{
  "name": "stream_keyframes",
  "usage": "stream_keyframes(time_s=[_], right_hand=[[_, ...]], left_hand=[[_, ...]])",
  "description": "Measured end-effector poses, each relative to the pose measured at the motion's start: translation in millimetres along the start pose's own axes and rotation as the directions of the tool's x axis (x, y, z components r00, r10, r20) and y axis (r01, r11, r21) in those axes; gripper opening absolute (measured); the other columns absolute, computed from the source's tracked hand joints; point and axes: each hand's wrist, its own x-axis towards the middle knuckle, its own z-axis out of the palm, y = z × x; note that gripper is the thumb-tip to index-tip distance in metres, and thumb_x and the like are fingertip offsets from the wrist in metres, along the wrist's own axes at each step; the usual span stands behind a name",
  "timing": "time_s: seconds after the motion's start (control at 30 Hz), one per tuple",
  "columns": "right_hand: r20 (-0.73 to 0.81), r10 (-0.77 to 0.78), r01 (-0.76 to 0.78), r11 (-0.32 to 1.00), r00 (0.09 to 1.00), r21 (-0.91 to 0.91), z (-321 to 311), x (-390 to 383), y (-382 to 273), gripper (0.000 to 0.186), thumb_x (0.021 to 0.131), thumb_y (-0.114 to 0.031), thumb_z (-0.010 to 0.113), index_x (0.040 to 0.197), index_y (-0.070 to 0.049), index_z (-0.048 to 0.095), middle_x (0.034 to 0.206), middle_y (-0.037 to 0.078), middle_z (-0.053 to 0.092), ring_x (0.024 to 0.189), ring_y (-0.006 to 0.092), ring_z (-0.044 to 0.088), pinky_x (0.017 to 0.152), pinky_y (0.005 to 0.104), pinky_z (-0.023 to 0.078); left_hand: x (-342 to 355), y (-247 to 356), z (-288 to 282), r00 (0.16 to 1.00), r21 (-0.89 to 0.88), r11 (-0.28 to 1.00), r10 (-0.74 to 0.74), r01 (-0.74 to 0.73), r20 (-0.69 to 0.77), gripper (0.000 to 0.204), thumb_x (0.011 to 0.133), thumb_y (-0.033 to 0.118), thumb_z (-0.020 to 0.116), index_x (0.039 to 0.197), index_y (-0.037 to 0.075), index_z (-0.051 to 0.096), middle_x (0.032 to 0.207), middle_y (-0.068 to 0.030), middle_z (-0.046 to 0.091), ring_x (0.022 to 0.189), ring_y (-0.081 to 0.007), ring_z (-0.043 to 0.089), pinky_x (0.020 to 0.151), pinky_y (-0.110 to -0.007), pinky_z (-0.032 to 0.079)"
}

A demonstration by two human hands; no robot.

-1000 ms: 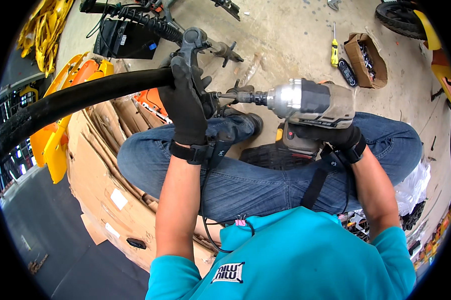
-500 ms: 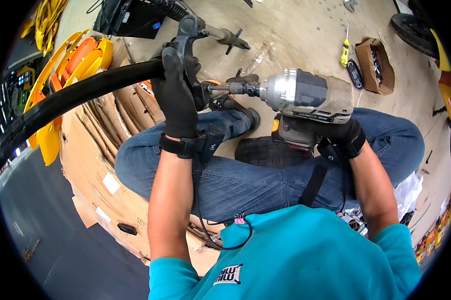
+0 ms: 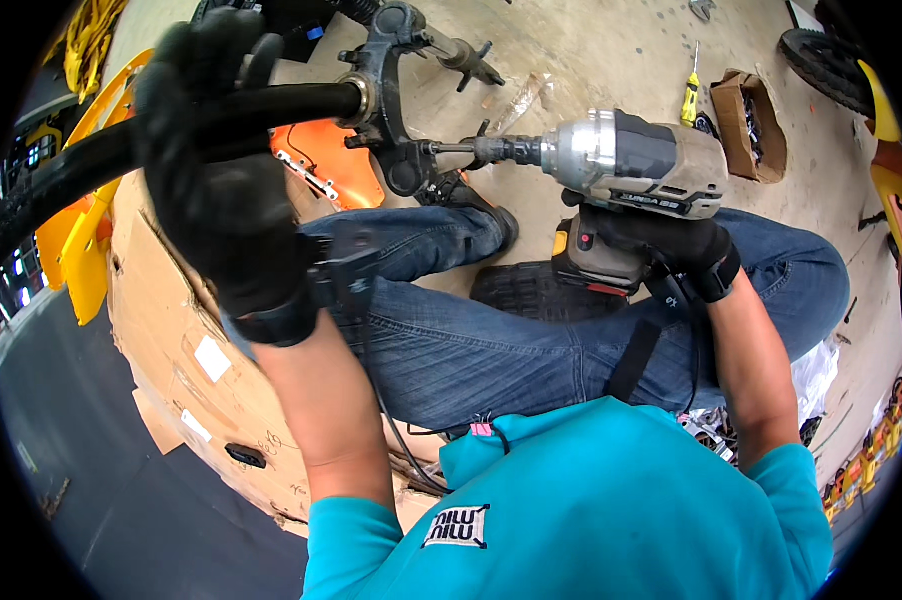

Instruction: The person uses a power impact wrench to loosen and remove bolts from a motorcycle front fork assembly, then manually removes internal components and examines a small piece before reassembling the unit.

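Pale floor (image 3: 591, 60) is spreading beneath what seems a bolting step: the right hand (image 3: 661, 235) is gripping the power driver (image 3: 661, 160), its bit (image 3: 456, 148) meeting the dark bracket (image 3: 383, 95). The left hand (image 3: 226, 215) is overlapping the black tube (image 3: 316, 102), its grip impossible to tell; steadying the bracket seems called for next.

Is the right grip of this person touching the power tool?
Touching. The head view shows the gloved right grip closed around the handle of the power tool, between its upper body and the battery pack below.
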Motion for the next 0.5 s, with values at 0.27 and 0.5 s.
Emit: stream_keyframes(time_s=[0.27, 0.5], right_hand=[[0.026, 0.019, -0.020, 0.999, 0.999, 0.041, -4.5, 4.4, 15.0, 0.043, 0.086, -0.007, 0.072, 0.126, -0.006, 0.059, 0.115, 0.009, 0.066, 0.103, 0.0173, 0.064, 0.091, 0.0332, 0.055], [0.013, 0.044, -0.044, 0.999, 0.999, -0.025, -1.4, 1.7, 3.7, 0.051, 0.086, -0.007, 0.071, 0.133, -0.005, 0.052, 0.121, 0.010, 0.065, 0.108, 0.0197, 0.063, 0.095, 0.0343, 0.053]], left_hand=[[46.6, 41.8, -38.9, 0.950, -0.252, 0.949, -0.109, 0.187, 0.294, 0.031, 0.101, 0.033, 0.042, 0.084, 0.010, 0.054, 0.080, -0.0057, 0.057, 0.081, -0.0201, 0.058, 0.090, -0.040, 0.043], [45.7, 41.2, -36.5, 0.956, -0.239, 0.950, -0.140, 0.203, 0.257, 0.036, 0.102, 0.032, 0.042, 0.070, 0.016, 0.036, 0.061, 0.0026, 0.035, 0.060, -0.0120, 0.037, 0.072, -0.034, 0.036]])
